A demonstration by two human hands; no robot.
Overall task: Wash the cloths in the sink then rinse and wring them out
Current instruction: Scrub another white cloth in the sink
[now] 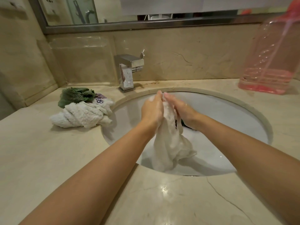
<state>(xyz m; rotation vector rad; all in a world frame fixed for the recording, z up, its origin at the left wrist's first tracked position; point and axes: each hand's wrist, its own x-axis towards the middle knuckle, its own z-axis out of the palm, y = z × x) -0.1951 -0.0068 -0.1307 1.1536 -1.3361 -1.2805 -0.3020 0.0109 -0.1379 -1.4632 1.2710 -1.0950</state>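
While the white cloth (pixel 170 133) hangs over the sink (pixel 243 114), we hold its upper part between the left hand (pixel 151 111) and the right hand (pixel 181 109), palm against palm. We judge that it is kept above the basin so that foam and water can drip inside and not on the worktop (pixel 40 151). The lower end of the cloth reaches down near the front wall of the basin, and some foam shows on the left hand, so this looks like the washing step, with the rinse and the wringing not yet done.

About the grip: the fingers of both hands lie almost straight and close together, pointing away from us, and they press the cloth from two sides. We cannot tell if the thumbs curl round the cloth, because the cloth hides them.

A pile of other cloths (pixel 82 109), white and green, lies on the worktop just left of the sink, probably within easy reach. The faucet (pixel 128 72) stands behind the basin; no water stream is visible.
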